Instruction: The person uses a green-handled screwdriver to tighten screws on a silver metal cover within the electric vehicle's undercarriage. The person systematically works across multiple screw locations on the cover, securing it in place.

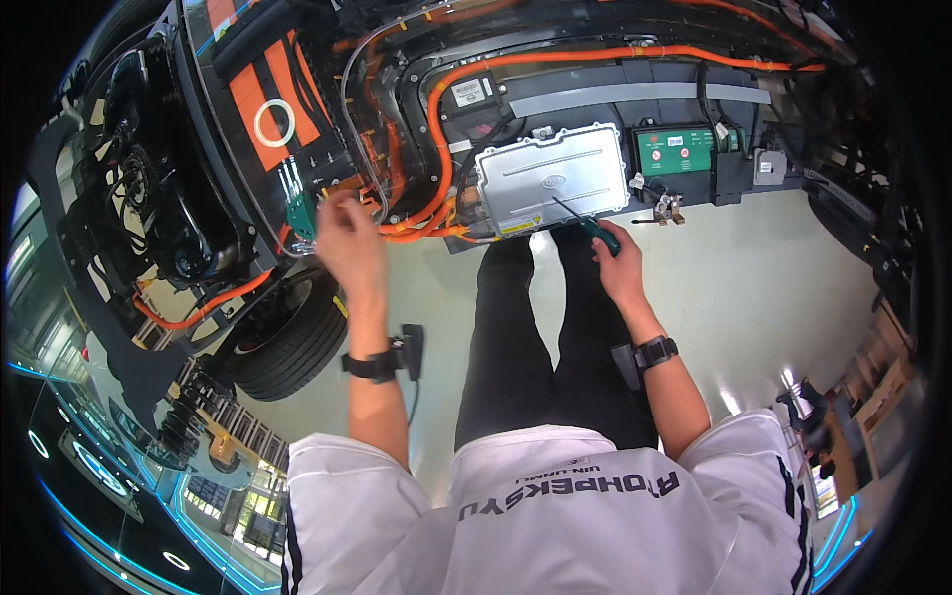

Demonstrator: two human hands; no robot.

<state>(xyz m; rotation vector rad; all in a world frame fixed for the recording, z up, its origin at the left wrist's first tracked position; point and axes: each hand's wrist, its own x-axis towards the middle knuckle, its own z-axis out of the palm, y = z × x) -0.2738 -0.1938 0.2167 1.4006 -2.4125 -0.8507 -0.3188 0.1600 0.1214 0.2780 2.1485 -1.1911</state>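
Note:
My right hand (619, 263) is closed round the dark green handle of a screwdriver (602, 237). Its thin shaft points up and left across the face of a silver ribbed metal cover (565, 178). Over on the left, my left hand (349, 243) is bent at the fingers and smeared by motion, so I cannot tell whether it grips anything. Right beside it lies a green holder with several slim silver rods (298, 210), which looks like a hex key set. Orange cables (428, 213) run between my left hand and the silver cover.
A white ring (274, 123) sits on an orange panel (260, 89). To the right of the silver cover are a green-labelled box (674, 151) and loose metal connectors (671, 208). A black tyre (283, 342) stands at lower left, and an orange cable (595, 53) arcs along the back.

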